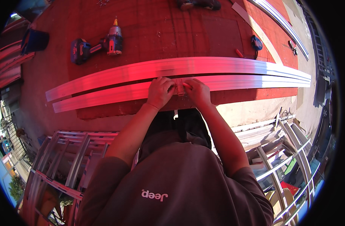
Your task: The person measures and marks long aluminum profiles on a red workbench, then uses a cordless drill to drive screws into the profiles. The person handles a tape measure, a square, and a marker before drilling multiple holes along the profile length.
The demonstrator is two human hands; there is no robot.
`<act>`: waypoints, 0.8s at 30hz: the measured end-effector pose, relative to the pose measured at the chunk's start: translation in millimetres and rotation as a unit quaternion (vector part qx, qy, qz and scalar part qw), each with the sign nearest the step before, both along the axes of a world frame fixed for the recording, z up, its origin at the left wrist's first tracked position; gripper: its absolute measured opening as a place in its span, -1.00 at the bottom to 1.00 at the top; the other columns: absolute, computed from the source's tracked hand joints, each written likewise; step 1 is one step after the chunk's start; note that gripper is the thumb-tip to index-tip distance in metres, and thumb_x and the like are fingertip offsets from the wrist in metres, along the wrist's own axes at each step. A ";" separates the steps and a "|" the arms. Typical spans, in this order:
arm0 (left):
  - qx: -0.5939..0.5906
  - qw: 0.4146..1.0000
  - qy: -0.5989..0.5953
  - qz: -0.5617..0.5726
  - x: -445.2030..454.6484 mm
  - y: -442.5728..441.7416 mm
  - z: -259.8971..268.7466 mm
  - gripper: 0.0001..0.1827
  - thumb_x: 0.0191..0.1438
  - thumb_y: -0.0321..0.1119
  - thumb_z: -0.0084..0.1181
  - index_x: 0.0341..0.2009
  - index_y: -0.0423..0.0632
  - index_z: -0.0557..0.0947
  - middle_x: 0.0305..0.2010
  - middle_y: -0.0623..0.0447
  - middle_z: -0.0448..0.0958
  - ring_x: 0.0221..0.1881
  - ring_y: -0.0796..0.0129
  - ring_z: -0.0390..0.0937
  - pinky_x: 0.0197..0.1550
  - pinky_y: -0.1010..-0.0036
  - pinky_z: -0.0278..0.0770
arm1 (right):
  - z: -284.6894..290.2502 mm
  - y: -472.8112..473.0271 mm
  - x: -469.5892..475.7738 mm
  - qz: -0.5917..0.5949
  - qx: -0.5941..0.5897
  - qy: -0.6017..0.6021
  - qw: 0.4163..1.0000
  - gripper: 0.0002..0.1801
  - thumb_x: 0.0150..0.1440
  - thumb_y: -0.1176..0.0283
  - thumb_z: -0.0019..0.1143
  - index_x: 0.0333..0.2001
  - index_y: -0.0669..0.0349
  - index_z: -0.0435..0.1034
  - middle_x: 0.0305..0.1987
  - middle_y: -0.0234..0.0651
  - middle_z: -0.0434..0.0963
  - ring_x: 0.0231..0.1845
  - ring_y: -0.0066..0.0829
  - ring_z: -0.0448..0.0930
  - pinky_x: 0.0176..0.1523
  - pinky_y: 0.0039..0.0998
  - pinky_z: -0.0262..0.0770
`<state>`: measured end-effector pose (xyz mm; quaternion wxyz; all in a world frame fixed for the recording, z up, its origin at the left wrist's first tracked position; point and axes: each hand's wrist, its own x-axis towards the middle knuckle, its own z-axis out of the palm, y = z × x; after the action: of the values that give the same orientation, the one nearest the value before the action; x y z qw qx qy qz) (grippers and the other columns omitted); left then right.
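Note:
Two long metal profiles, seemingly aluminium, lie side by side across a red-topped work table (pixel 149 39). A narrow dark gap parts the far profile (pixel 161 68) from the near profile (pixel 118 96) through the middle. My left hand (pixel 161 91) pinches the left side of a small see-through block or gauge (pixel 180 87), which sits across the near profile. Between the fingers of my right hand (pixel 199 91) is a thin red stick-like tool (pixel 187 85), perhaps a marker, its tip at the gauge's right side. My fingers partly hide both small things.
A cordless drill (pixel 114 42) lies beyond the profiles at left; another power tool (pixel 199 4) is at the far edge. A tape measure (pixel 256 43) and a red pen-like object (pixel 239 53) lie at right. Metal frames (pixel 82 158) stand behind me at left, stacked profiles (pixel 274 158) at right.

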<state>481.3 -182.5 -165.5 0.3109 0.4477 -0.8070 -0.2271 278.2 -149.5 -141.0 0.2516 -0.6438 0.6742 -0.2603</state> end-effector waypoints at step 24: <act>0.001 1.000 0.006 -0.010 2.6 -1.1 -4.6 -0.81 -0.07 -0.40 0.41 -0.32 0.06 0.66 -0.23 0.16 0.63 -0.13 0.19 0.58 -0.16 0.24 0.50 | 40.6 -0.6 -28.1 -0.156 0.005 -0.220 0.963 -0.74 0.36 0.35 -0.03 -0.23 0.28 0.55 -0.48 -0.24 0.56 -0.43 -0.50 0.48 -0.27 -0.38 0.41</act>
<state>483.9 -183.6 -170.1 0.3129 0.4389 -0.8092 -0.2337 250.1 -150.2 -100.4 0.3527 -0.4561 0.6958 -0.4283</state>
